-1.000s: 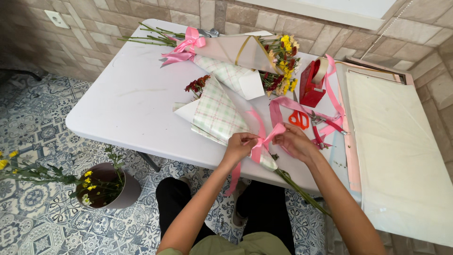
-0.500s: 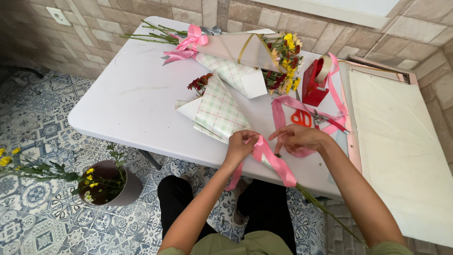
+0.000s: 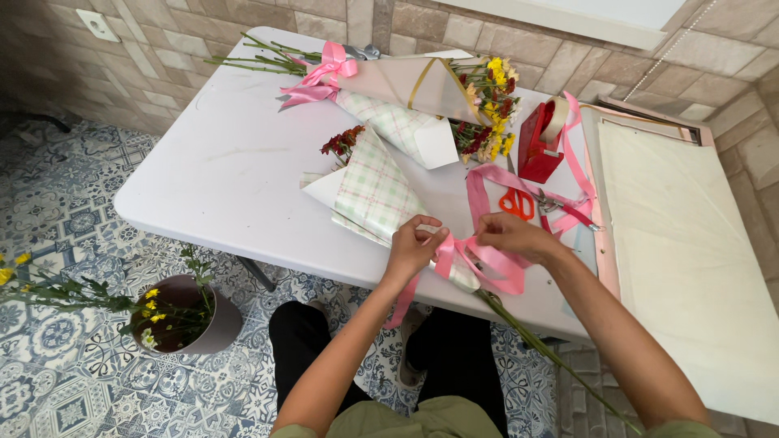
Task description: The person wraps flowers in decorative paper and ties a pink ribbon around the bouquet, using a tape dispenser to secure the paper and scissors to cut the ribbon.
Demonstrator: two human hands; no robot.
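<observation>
A bouquet wrapped in green-checked paper lies on the white table, its stems hanging over the near edge. My left hand and my right hand both pinch a pink ribbon looped around the wrap's narrow neck. One ribbon tail drops below the table edge. Dark red flowers poke out of the wrap's wide end.
A finished bouquet with a pink bow lies at the back. Orange-handled scissors, a red tape dispenser and loose ribbon sit to the right. Large paper sheets cover the right side. A pot of yellow flowers stands on the floor.
My hands have pulled the ribbon ends apart and brought them back close over the neck of the wrap, forming loops. The bouquet has stayed in place.
</observation>
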